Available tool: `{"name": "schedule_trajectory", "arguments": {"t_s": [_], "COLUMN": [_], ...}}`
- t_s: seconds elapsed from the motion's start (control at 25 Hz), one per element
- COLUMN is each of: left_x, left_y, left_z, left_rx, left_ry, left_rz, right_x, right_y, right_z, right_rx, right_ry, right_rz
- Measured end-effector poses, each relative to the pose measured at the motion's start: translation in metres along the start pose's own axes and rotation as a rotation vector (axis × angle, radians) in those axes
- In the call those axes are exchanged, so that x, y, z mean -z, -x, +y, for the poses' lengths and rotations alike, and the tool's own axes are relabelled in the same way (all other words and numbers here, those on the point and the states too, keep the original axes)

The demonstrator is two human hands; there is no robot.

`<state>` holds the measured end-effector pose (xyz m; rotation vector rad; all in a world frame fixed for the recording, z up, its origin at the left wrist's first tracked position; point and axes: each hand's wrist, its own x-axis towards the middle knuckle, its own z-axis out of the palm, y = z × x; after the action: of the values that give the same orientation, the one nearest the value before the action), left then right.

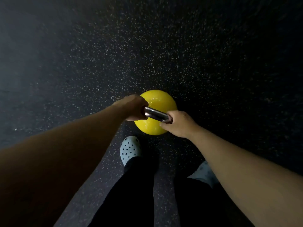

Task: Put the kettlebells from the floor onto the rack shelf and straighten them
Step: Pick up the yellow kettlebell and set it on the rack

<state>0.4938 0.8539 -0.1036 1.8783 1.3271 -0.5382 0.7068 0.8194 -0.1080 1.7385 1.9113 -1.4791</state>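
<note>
A yellow kettlebell (pixel 156 102) with a shiny steel handle (pixel 155 114) is right below me, over the dark speckled floor. My left hand (pixel 133 108) is wrapped around the left end of the handle. My right hand (pixel 177 123) grips the right end. Both arms reach straight down and forward. Whether the kettlebell rests on the floor or hangs just above it, I cannot tell. No rack or shelf is in view.
The black rubber floor (pixel 164 54) with white flecks fills the view. My feet in pale perforated clogs, the left one (pixel 130 149) and the right one (pixel 204 173), stand just behind the kettlebell, with black trousers above them.
</note>
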Motion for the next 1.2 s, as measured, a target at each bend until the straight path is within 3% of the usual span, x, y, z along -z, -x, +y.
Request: {"name": "schedule_trajectory", "arguments": {"t_s": [0.24,0.48,0.84,1.2], "left_x": [0.016,0.071,0.149,0.205], "left_y": [-0.001,0.003,-0.002,-0.015], "left_z": [0.025,0.127,0.371,0.659], "left_rx": [-0.030,-0.205,-0.483,-0.796], "left_ry": [-0.006,-0.131,-0.358,-0.516], "left_rz": [-0.049,-0.072,-0.046,0.058], "right_x": [0.015,0.082,0.218,0.347], "right_y": [0.015,0.093,0.260,0.440], "right_z": [-0.001,0.025,0.117,0.249], "right_rx": [-0.062,-0.129,-0.260,-0.404], "right_ry": [-0.045,-0.127,-0.245,-0.230], "right_rz": [0.049,0.217,0.472,0.873]}}
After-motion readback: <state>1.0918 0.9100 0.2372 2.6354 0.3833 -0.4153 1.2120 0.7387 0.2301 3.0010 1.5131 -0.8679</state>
